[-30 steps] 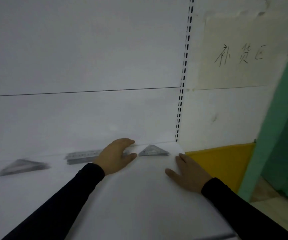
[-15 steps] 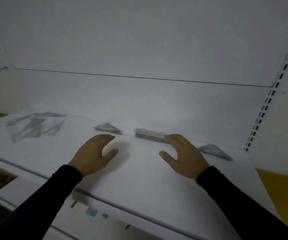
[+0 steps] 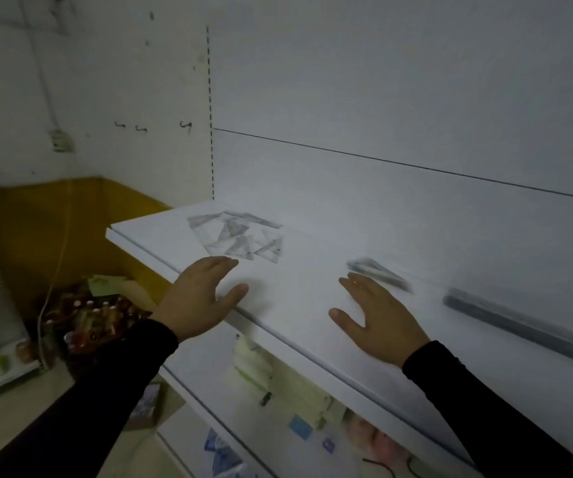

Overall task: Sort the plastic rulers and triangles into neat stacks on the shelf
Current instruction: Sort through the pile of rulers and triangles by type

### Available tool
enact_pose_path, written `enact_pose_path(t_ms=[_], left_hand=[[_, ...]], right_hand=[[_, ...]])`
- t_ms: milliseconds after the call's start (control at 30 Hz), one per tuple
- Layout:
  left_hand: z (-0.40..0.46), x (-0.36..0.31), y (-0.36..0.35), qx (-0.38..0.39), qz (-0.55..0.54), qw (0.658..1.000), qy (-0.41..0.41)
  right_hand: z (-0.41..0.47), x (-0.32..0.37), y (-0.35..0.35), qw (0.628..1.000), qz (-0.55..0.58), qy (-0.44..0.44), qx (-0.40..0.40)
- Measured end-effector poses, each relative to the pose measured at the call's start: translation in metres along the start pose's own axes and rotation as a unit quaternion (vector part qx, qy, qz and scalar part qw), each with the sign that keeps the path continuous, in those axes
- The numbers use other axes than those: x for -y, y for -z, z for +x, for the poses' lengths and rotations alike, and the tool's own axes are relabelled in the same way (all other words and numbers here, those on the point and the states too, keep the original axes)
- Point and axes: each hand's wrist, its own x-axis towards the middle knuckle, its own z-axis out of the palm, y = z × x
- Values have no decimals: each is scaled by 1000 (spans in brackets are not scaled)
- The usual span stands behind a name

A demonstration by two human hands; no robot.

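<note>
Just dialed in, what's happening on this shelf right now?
A person is sorting clear plastic drafting tools on a white shelf. Both hands are open and hold nothing: the left hand hovers just short of a loose pile of triangles at the shelf's left end, and the right hand is beside a small triangle stack. A stack of rulers lies further right. The loose pile is not sorted yet.

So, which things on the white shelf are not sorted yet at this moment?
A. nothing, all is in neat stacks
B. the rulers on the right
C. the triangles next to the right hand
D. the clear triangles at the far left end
D: the clear triangles at the shelf's left end lie spread and overlapping, while both hands hold nothing.
</note>
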Motion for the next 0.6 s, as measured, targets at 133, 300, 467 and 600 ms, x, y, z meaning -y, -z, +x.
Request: enact_pose_path(t_ms=[133,300,467,600], left_hand=[[8,71,7,7,12,1000,10],[31,126,15,37,14,999,16],[61,166,18,43,19,999,14],[99,200,8,85,70,994,1]], right_hand=[[45,45,-38,1000,-1,2,10],[101,86,-67,1000,4,0,25],[171,108,-95,999,18,13,31],[240,110,-121,999,23,2,28]])
